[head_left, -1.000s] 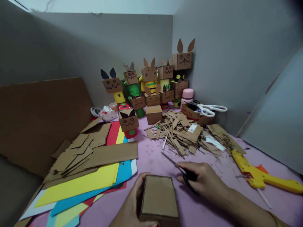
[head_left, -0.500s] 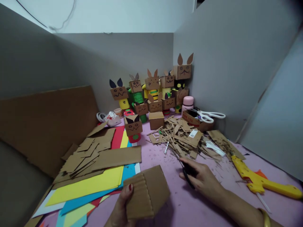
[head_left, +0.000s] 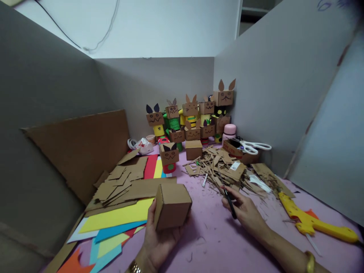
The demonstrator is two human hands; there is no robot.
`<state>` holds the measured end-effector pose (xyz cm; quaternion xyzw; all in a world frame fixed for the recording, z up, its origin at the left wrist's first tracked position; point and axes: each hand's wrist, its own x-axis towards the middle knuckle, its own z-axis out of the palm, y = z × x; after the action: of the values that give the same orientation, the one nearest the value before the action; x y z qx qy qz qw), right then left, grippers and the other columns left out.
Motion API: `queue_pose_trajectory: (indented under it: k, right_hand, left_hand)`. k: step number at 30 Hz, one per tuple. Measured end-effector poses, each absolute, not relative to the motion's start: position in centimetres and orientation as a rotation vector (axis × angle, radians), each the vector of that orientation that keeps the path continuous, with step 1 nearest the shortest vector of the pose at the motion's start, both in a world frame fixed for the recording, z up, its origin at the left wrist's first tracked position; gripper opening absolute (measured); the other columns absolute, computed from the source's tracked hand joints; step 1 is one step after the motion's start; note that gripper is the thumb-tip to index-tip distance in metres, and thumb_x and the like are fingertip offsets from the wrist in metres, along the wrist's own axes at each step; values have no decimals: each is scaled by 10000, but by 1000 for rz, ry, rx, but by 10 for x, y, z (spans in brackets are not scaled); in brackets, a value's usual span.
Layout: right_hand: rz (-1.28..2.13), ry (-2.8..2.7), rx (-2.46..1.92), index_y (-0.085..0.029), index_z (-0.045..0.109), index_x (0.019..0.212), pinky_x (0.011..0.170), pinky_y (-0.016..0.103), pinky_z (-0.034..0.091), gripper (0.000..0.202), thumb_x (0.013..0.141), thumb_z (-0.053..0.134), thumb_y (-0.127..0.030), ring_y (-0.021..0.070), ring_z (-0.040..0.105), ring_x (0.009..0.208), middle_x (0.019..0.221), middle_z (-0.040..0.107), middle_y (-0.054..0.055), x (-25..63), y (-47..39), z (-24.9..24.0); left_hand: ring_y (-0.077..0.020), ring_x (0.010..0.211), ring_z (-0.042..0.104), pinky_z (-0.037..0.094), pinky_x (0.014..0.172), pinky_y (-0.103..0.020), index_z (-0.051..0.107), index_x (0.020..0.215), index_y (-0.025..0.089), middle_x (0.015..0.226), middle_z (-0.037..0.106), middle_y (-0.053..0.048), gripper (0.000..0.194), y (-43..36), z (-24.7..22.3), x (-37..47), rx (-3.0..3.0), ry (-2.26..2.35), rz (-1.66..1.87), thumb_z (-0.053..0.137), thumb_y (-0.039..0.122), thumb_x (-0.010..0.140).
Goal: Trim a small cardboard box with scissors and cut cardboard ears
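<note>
The fingers of my left hand (head_left: 162, 244) grasp a boxy brown cardboard cube (head_left: 173, 206), tilted, over the near middle of the lilac surface (head_left: 209, 242). My right hand (head_left: 245, 212) has its fingers clasped round slim, black-handled scissors (head_left: 229, 204), blades pointing far. Open surface stretches between both hands and nearer me; tall grey panels (head_left: 153, 81) wall its left, far and right edges. A heap of thin brown cardboard scraps (head_left: 210, 165) blocks the way beyond the scissors. Flat brown cardboard pieces (head_left: 119, 185) and yellow paper (head_left: 113, 218) crowd the left; a yellow glue gun (head_left: 327, 226) lies right.
</note>
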<state>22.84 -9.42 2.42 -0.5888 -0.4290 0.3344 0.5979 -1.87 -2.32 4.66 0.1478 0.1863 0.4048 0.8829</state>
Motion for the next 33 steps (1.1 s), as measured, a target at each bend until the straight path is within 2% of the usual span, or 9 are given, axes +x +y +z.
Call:
queue_pose_trajectory:
  k: [2,7,12,15,18,21,23,30,33]
  right_hand:
    - [797,-963,-1362,-187,612,1142,638,238,427,576,640,774,-419,154,518,731,914,629,23,229,-96,26]
    - [1210,-923,-1300,-129,622,1072,383,200,307,564,740,603,-585,126,480,456,547,583,-5,225,-101,26]
    - [1397,-849,-1262,-142,630,999,364,154,253,488,763,594,-568,89,492,435,572,599,-4,221,-105,26]
    - [1316,-893,-1304,-171,604,1042,376,162,233,449,793,586,-544,86,480,425,564,596,-21,216,-116,27]
    - [1192,-1171,-1423,-184,617,1057,400,206,284,434,735,652,-473,117,483,432,533,561,-42,205,-135,31]
    - [863,-1664,-1589,-230,692,958,576,273,429,303,659,684,-274,191,596,647,706,662,11,193,-156,39]
    - [630,-1900,-1686,-268,715,903,699,296,452,277,642,661,-196,234,626,794,846,697,38,186,-169,46]
    - [502,-2145,-1758,-245,697,1014,774,287,462,329,724,576,-148,240,641,913,979,684,82,177,-168,68]
    - [433,-2134,-1724,-211,693,1020,734,287,459,310,766,527,-146,217,648,822,920,691,80,171,-146,70]
  left_hand:
    - [-300,910,699,514,857,-460,742,940,145,972,763,-148,338,-22,48,-21,327,318,800,695,399,721]
    - [-280,902,704,517,838,-428,735,954,149,974,766,-128,368,-22,45,-30,396,130,648,629,453,776]
    - [-268,915,689,493,838,-418,692,1028,137,979,761,-122,452,-18,34,-39,445,94,648,586,505,789]
    - [-254,890,686,491,822,-394,676,1030,119,945,758,-117,355,-14,30,-45,463,102,662,573,388,823]
    - [-228,837,686,495,798,-360,663,1038,109,903,749,-113,298,-11,31,-49,484,102,660,566,287,820]
    - [-200,772,679,506,761,-316,639,1066,48,883,729,-135,334,-10,35,-51,507,95,635,557,241,806]
    - [-183,720,670,514,720,-294,632,1059,12,854,715,-143,350,-11,37,-51,520,85,617,562,230,793]
    - [-168,677,651,521,693,-280,639,1042,3,808,690,-128,353,-9,38,-50,528,74,611,552,233,788]
    - [-186,683,656,519,696,-295,638,1041,-9,816,696,-147,348,-7,40,-50,521,98,620,527,212,796]
